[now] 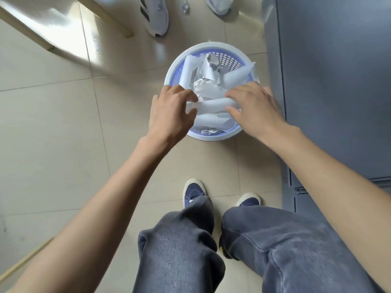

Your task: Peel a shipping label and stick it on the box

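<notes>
I look straight down at a round white and purple waste basket [232, 52] on the tiled floor. It is full of curled white backing sheets and crumpled paper, one piece showing a barcode [214, 67]. My left hand [169, 112] and my right hand [255, 106] hover over the basket's near half. Between them they pinch a rolled white backing sheet [212, 105], the left hand at its left end, the right hand at its right end. No box and no fresh label are in view.
A grey metal cabinet [338, 81] stands close on the right of the basket. Another person's light sneakers [154, 15] and a paper scrap [185, 7] lie beyond it. A pale table leg [110, 17] crosses the upper left. My own blue shoes [193, 192] stand below.
</notes>
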`<state>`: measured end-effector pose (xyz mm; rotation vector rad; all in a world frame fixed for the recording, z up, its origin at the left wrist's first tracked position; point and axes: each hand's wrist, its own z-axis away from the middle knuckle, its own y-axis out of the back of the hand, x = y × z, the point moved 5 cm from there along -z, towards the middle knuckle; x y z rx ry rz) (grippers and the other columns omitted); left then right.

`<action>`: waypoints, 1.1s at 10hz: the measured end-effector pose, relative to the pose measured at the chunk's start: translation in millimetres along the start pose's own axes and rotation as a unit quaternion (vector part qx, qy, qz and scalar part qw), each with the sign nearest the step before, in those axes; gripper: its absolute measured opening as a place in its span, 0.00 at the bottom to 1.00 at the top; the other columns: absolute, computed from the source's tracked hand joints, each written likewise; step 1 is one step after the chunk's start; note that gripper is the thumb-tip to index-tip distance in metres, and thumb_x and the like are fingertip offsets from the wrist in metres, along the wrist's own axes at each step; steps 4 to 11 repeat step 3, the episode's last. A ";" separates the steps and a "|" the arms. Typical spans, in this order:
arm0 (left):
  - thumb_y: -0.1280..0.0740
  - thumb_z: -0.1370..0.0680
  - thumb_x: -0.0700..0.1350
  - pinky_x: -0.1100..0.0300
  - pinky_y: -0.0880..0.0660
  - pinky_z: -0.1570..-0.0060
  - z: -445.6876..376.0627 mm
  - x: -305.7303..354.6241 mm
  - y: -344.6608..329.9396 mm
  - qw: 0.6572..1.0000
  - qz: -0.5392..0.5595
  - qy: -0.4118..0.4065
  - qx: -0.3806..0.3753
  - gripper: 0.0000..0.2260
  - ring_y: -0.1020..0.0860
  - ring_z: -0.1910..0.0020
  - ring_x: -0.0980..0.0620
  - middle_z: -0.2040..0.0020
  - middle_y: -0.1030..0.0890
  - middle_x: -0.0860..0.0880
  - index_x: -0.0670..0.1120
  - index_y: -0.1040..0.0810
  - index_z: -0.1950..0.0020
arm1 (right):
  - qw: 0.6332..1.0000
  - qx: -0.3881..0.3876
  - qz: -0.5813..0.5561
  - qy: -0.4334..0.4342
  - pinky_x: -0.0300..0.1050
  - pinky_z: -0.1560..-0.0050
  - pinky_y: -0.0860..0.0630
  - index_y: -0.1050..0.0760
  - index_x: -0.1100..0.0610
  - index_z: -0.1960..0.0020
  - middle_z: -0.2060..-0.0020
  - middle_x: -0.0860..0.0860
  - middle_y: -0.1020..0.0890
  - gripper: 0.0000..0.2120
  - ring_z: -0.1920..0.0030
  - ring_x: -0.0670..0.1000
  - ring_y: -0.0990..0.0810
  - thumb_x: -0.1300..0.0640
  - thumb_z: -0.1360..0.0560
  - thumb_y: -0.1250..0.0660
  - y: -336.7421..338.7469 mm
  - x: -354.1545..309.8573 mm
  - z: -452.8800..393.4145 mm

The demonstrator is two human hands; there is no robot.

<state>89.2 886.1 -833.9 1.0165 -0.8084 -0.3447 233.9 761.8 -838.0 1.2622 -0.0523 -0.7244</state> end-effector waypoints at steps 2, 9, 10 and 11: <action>0.31 0.25 0.50 0.48 0.31 0.44 11.5 -4.7 -5.1 0.999 -0.024 0.020 0.016 0.13 0.27 0.38 0.45 0.40 0.18 0.53 0.52 0.18 0.41 | 1.000 0.005 -0.004 0.005 0.53 0.42 0.35 0.24 0.55 0.34 0.39 0.51 0.21 0.17 0.35 0.58 0.29 0.51 0.22 0.33 -12.6 -4.2 8.1; 0.31 0.25 0.50 0.48 0.31 0.45 20.6 -0.9 4.5 0.999 -0.030 0.016 0.035 0.14 0.26 0.39 0.44 0.40 0.18 0.52 0.51 0.19 0.40 | 1.000 0.030 -0.002 0.001 0.53 0.42 0.35 0.24 0.55 0.34 0.38 0.51 0.21 0.18 0.35 0.58 0.29 0.52 0.22 0.33 -4.1 -8.7 19.2; 0.31 0.25 0.50 0.48 0.31 0.45 20.6 -0.9 4.5 0.999 -0.030 0.016 0.035 0.14 0.26 0.39 0.44 0.40 0.18 0.52 0.51 0.19 0.40 | 1.000 0.030 -0.002 0.001 0.53 0.42 0.35 0.24 0.55 0.34 0.38 0.51 0.21 0.18 0.35 0.58 0.29 0.52 0.22 0.33 -4.1 -8.7 19.2; 0.31 0.25 0.50 0.48 0.31 0.45 20.6 -0.9 4.5 0.999 -0.030 0.016 0.035 0.14 0.26 0.39 0.44 0.40 0.18 0.52 0.51 0.19 0.40 | 1.000 0.030 -0.002 0.001 0.53 0.42 0.35 0.24 0.55 0.34 0.38 0.51 0.21 0.18 0.35 0.58 0.29 0.52 0.22 0.33 -4.1 -8.7 19.2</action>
